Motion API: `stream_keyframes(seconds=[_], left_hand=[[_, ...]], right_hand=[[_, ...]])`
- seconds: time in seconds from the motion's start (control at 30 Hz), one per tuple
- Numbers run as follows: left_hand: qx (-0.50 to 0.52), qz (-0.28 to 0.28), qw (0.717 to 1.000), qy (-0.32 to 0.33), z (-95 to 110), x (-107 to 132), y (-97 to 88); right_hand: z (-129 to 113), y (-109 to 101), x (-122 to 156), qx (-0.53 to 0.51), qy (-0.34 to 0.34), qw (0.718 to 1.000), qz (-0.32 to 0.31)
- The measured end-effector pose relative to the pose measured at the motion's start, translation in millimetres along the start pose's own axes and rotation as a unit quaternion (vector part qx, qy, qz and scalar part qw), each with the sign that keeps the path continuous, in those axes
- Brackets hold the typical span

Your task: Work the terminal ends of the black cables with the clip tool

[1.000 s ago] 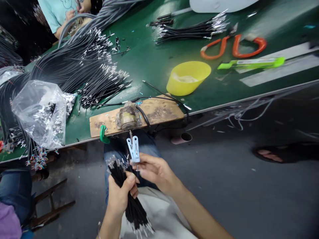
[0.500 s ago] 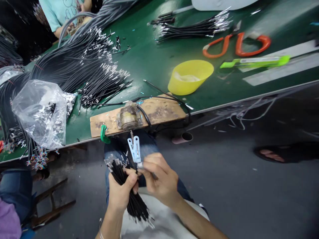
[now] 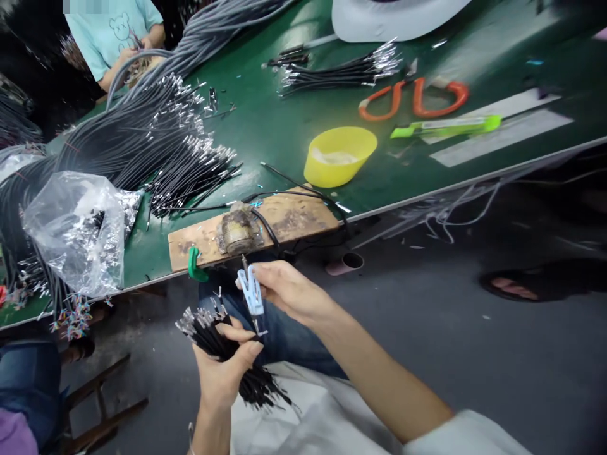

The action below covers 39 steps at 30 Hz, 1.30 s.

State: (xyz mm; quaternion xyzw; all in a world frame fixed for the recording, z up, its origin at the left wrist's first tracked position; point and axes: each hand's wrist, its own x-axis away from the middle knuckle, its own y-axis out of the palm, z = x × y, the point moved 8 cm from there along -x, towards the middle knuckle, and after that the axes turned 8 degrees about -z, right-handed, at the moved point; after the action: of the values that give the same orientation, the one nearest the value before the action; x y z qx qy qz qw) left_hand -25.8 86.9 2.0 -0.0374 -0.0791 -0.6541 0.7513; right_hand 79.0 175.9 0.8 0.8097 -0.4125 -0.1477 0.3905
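Observation:
My left hand (image 3: 225,363) is wrapped round a bundle of short black cables (image 3: 265,385), whose silvery ends fan out at the upper left. Between its thumb and forefinger, one cable end (image 3: 260,328) reaches up toward a light-blue clothespin (image 3: 251,294). My right hand (image 3: 287,291) pinches the upper arms of that clothespin. The clothespin sits on the thin shaft (image 3: 244,260) of a small motor (image 3: 237,230) covered in yellowed glue. The motor is fixed on a wooden board (image 3: 303,218) at the table's edge.
A green clamp (image 3: 195,264) grips the board. On the green table (image 3: 265,133) lie cable piles (image 3: 190,170), a plastic bag (image 3: 78,234), a yellow cup (image 3: 339,158), orange-handled scissors (image 3: 439,98) and a lime-green cutter (image 3: 448,126). A co-worker (image 3: 118,38) sits across the table.
My right hand has moved up from the cable end below the clothespin to the clothespin's upper arms. The left hand, with its bundle, has shifted slightly left and down.

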Motion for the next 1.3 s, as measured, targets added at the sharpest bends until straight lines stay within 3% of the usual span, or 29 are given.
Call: stream_keyframes(seconds=[0.23,0.4,0.5,0.57,0.67,0.83,0.97,1.13,1.3], left_hand=[[0.014,-0.027,0.999,-0.012,-7,-15,3.5],[-0.006,-0.122,0.988,-0.094,-32,-28,7.7],[0.002,-0.067,0.995,-0.071,-30,-20,-1.8],[0.006,-0.039,0.997,-0.061,-27,-10,-3.6],[0.007,-0.039,0.994,-0.099,-32,1,1.2],[-0.016,-0.017,0.982,-0.185,-61,8,4.0],[-0.040,-0.030,0.981,-0.189,-77,17,8.4],[-0.084,-0.015,0.978,-0.190,-76,25,0.7],[-0.043,-0.058,0.984,-0.160,-76,21,7.3]], right_hand=[[10,8,-2,-0.088,-0.028,0.995,0.034],[31,-2,1,-0.153,0.015,0.988,0.028],[40,-17,7,-0.141,0.018,0.988,0.052],[41,-29,17,-0.084,0.001,0.993,0.085],[33,-43,37,0.066,-0.044,0.985,0.152],[25,-41,62,0.318,-0.097,0.927,0.175],[41,-32,64,0.462,-0.069,0.874,0.134],[61,-18,58,0.515,-0.014,0.856,0.043],[53,-21,58,0.501,-0.038,0.861,0.072]])
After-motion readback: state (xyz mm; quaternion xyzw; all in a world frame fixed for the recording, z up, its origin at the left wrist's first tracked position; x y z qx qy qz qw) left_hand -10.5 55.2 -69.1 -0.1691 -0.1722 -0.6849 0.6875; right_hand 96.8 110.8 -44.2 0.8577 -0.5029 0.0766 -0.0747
